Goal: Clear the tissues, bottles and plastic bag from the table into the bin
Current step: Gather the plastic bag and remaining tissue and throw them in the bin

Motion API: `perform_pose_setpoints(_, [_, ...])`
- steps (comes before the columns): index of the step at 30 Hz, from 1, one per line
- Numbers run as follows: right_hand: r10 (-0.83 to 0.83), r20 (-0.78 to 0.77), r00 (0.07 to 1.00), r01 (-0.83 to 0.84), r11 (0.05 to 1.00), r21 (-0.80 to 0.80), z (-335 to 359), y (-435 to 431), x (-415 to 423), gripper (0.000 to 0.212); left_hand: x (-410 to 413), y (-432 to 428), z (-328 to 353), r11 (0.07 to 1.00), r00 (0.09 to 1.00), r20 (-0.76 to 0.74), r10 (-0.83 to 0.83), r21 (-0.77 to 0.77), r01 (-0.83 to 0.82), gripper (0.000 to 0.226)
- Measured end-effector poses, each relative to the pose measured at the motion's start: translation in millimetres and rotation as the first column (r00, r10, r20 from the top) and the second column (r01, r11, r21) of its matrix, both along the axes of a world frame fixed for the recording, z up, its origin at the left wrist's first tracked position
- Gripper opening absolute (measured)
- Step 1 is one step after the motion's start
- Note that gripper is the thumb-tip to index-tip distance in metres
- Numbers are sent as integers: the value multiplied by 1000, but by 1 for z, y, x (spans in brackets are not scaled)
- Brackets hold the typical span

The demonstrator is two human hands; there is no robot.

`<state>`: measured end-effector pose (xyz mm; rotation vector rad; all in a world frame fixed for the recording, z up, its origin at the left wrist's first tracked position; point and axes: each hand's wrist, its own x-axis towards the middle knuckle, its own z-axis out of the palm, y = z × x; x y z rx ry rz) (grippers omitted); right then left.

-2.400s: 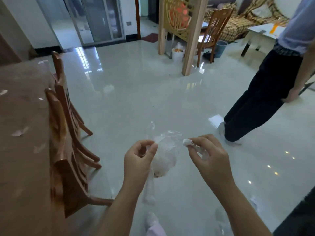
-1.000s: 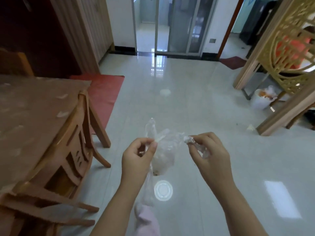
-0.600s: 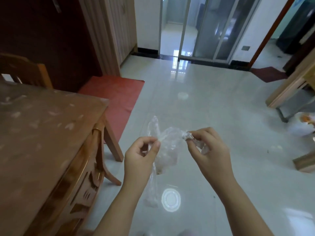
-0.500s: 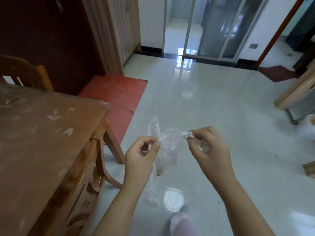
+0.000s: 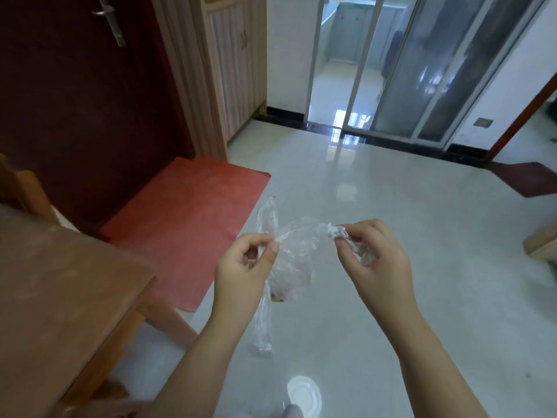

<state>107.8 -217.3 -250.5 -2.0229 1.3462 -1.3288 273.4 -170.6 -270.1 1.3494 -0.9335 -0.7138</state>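
A clear, crumpled plastic bag point(image 5: 294, 260) hangs in the air between my two hands, over the floor. My left hand point(image 5: 244, 268) pinches one edge of it between thumb and forefinger, and a loose strip of plastic trails down below that hand. My right hand point(image 5: 372, 260) grips the other edge together with a small white wad of tissue point(image 5: 336, 230) at its fingertips. A bit of brownish debris sits in the bag's bottom. The wooden table point(image 5: 60, 282) lies at the left, its corner near my left forearm. No bin shows.
A red mat point(image 5: 193, 224) lies on the pale tiled floor point(image 5: 422, 191) before a dark red door point(image 5: 75, 101). Glass sliding doors point(image 5: 391, 70) stand ahead. A chair back point(image 5: 21, 188) peeks behind the table. A wooden post base point(image 5: 541, 245) sits at right.
The view has swung left, from the room with a standing person and a white bin to the dark door and red mat. Both hands keep the same hold on the bag.
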Motion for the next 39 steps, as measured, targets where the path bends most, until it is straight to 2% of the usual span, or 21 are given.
perform_pose_setpoints(10, [119, -44, 992, -118, 993, 21, -18, -151, 83, 7, 71, -134, -16, 989, 989, -44, 144, 28, -143, 15])
perform_pose_setpoints(14, [174, -81, 981, -174, 985, 10, -18, -217, 144, 7, 125, -195, -20, 978, 977, -55, 208, 11, -208, 16])
perform_pose_setpoints(21, [369, -156, 916, -379, 924, -41, 9, -321, 283, 5, 236, -278, -3, 945, 944, -43, 328, 13, -328, 17])
perform_pose_setpoints(28, [544, -105, 833, -547, 837, -3, -9, -372, 382, 7, 313, -301, -7, 846, 848, -30, 530, 84, -526, 10])
perform_pose_setpoints(31, [617, -91, 781, -620, 784, -3, -15, -399, 426, 9, 348, -316, -13, 777, 782, -8, 623, 121, -618, 12])
perform_pose_setpoints(39, [793, -24, 609, -793, 609, -2, -6, -488, 549, 11, 438, -384, 0, 622, 625, 26, 780, 64, -780, 10])
